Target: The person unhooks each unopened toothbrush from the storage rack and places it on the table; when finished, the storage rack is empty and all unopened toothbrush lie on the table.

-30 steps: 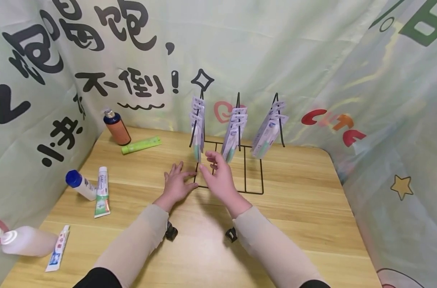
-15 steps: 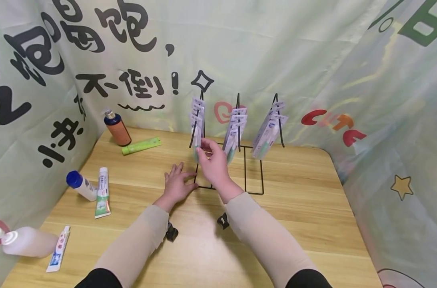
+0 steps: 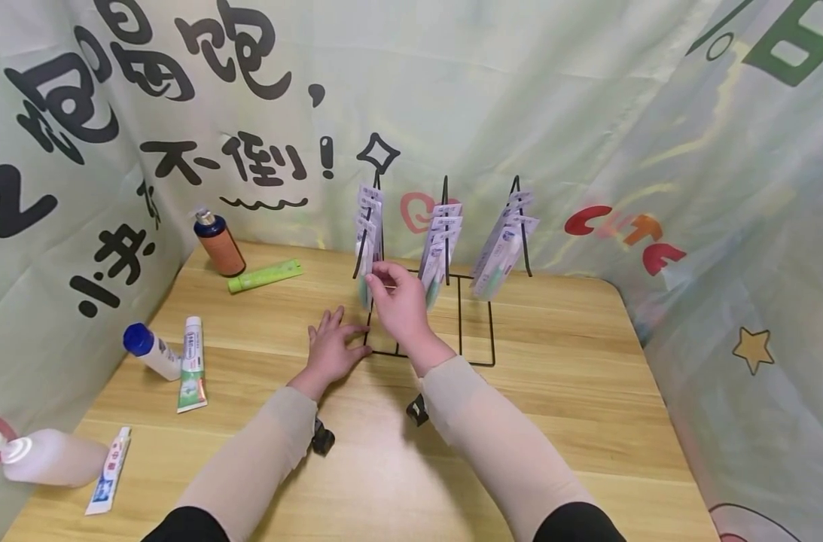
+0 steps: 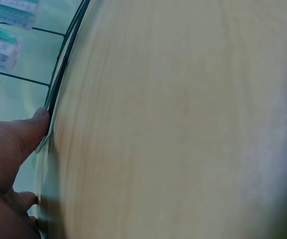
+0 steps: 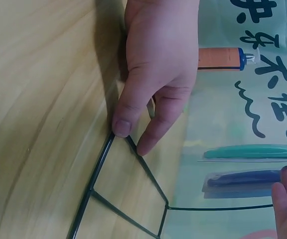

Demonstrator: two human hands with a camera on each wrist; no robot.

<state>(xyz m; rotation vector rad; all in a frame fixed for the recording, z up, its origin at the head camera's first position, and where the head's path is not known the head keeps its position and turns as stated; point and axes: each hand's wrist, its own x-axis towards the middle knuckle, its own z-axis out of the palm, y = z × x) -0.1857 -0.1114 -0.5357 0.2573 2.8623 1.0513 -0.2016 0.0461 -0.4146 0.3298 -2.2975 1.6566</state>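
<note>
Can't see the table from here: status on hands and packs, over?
Left hand touching black rack. Right hand at leftmost hanging packs, grip unclear. Nothing visibly in the way.

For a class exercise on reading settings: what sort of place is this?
Probably a small staged shop display, judging by the black wire rack hung with packs, the tubes and bottles on the wooden table and the printed cloth walls.

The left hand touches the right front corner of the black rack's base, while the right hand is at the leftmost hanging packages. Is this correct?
Not quite: the head view shows the left hand touching the left front corner of the black rack's base, not the right. The right hand is indeed at the leftmost hanging packages.
</note>
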